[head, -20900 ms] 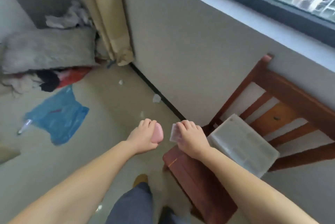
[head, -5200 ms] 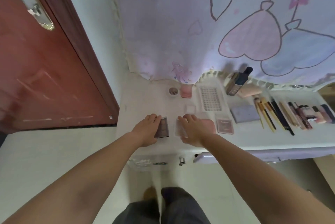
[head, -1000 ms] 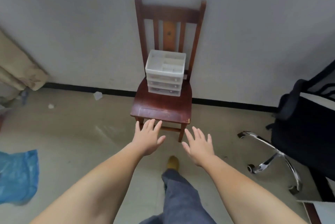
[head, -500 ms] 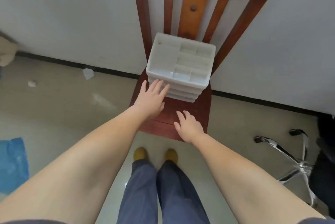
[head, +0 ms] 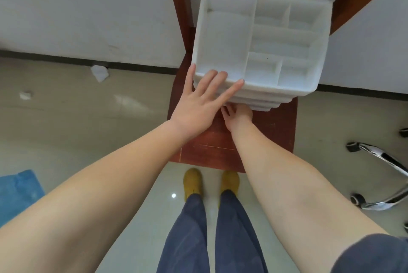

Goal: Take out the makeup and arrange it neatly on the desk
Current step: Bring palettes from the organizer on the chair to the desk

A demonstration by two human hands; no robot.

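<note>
A white plastic drawer organizer [head: 284,38] stands on the seat of a red-brown wooden chair [head: 271,131]. Its top tray is divided into several compartments, and no makeup shows in them. My left hand [head: 198,104] lies flat with straight fingers on the tray's front left rim. My right hand [head: 238,116] is lower, against the fronts of the stacked drawers. Its fingertips are hidden under my left hand and the tray's edge. The drawers' contents cannot be seen.
The chair backs onto a white wall with a dark baseboard. A chrome office chair base [head: 379,157] stands on the floor at the right. A blue plastic bag [head: 17,191] lies at the left, and a paper scrap [head: 99,72] sits by the baseboard.
I have come closer to the chair. My left hand rose onto the tray's front rim, and my right hand moved forward from the seat to the drawer fronts.
</note>
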